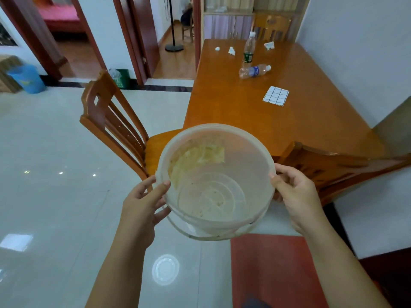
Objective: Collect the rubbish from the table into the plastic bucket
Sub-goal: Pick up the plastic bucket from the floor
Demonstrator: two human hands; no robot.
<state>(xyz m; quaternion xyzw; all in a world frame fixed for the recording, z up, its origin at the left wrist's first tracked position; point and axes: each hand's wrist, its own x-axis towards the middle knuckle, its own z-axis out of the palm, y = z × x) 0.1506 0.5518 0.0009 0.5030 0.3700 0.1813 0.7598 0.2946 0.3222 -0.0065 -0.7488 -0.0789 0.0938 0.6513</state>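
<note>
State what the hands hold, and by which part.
Both hold the bucket by its rim: left hand on the left side, right hand on the right.

The bucket (215,183) sits between both hands, before the table (244,107), where bottles and paper scraps lie.

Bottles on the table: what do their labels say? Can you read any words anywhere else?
No text can be read.
Standing bottle: green label, words too small and blurred.
Lying bottle: blue label, print blurred.
Checked paper: only grid lines, no writing.
Bucket: old yellowed sticker patch, no print showing.
Blue bin: a yellowish mark, too blurred.
</note>
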